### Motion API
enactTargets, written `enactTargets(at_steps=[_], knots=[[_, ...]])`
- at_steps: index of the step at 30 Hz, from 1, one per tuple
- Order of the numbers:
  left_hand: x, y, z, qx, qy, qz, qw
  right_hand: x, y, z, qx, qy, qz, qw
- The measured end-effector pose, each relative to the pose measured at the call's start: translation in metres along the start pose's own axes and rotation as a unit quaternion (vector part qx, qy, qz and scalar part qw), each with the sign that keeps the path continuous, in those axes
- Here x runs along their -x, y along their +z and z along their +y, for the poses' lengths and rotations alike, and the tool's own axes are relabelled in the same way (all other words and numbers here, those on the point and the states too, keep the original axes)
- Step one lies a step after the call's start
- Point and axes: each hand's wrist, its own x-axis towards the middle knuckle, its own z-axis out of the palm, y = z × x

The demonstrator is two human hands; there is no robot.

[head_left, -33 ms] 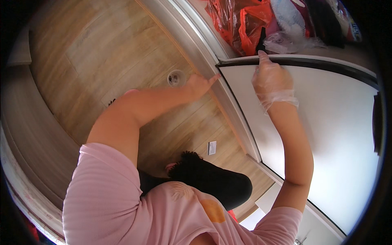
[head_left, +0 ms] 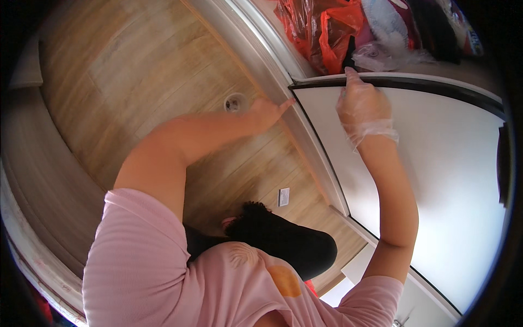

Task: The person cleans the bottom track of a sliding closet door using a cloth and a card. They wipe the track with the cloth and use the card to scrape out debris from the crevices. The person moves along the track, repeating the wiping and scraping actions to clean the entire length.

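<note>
1. Plainly, the head view, the only one, looks straight down: the right hand (head_left: pixel 364 106), in a thin clear glove, rests on the top edge of a white door panel (head_left: pixel 436 180), with its fingertips (head_left: pixel 350 73) hooked over the dark strip (head_left: pixel 436 86) along that edge. The fingers lie close together and curled on the edge rather than spread.

2. The bare left hand (head_left: pixel 269 111) reaches across to the grey frame (head_left: pixel 305 136) beside the panel. Its fingers are straight and narrow, one pointing at the panel's corner, and it grips nothing. Whether it presses on the frame or only hovers near it, I cannot tell.

3. Likely risk: if the panel swings toward the frame, the left fingertips at the corner could be pinched in the gap.

4. The loose glove could slip on the smooth strip, so the right hand might lose its hold and the panel move suddenly.

5. Red plastic bags (head_left: pixel 321 32) and other bundles sit packed just beyond the panel's top edge; a jolt could bring them down.

6. Below, the wooden floor (head_left: pixel 136 82) holds a small round drain (head_left: pixel 235 102) and a small white card (head_left: pixel 283 197) near the dark-clad leg (head_left: pixel 289 240); stepping on the card could mean a slip.
</note>
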Motion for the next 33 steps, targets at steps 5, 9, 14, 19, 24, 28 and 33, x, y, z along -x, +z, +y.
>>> enactTargets(at_steps=[5, 9, 14, 19, 24, 28, 33], knots=[[-0.008, -0.024, -0.015, 0.034, 0.038, -0.087, 0.995, 0.011, -0.009, 0.002, 0.007, -0.014, -0.001, 1.0], [-0.008, -0.039, -0.019, 0.103, 0.022, -0.141, 0.984, 0.012, -0.011, -0.003, -0.009, 0.003, 0.022, 1.0], [-0.001, -0.029, -0.027, 0.339, 0.046, 0.012, 0.94, 0.007, -0.022, -0.016, 0.02, 0.016, -0.02, 0.999], [0.007, -0.025, -0.048, 0.567, -0.02, 0.084, 0.819, 0.005, -0.008, -0.032, -0.072, 0.032, -0.06, 0.995], [-0.008, -0.043, -0.059, 0.632, -0.03, 0.039, 0.774, -0.013, 0.022, -0.055, -0.207, -0.026, -0.045, 0.977], [-0.025, -0.036, -0.06, 0.686, -0.028, -0.032, 0.726, -0.024, 0.033, -0.058, -0.2, 0.041, -0.116, 0.972], [-0.01, -0.049, -0.05, 0.665, -0.021, 0.002, 0.747, -0.036, 0.07, -0.064, -0.192, 0.118, -0.207, 0.952]])
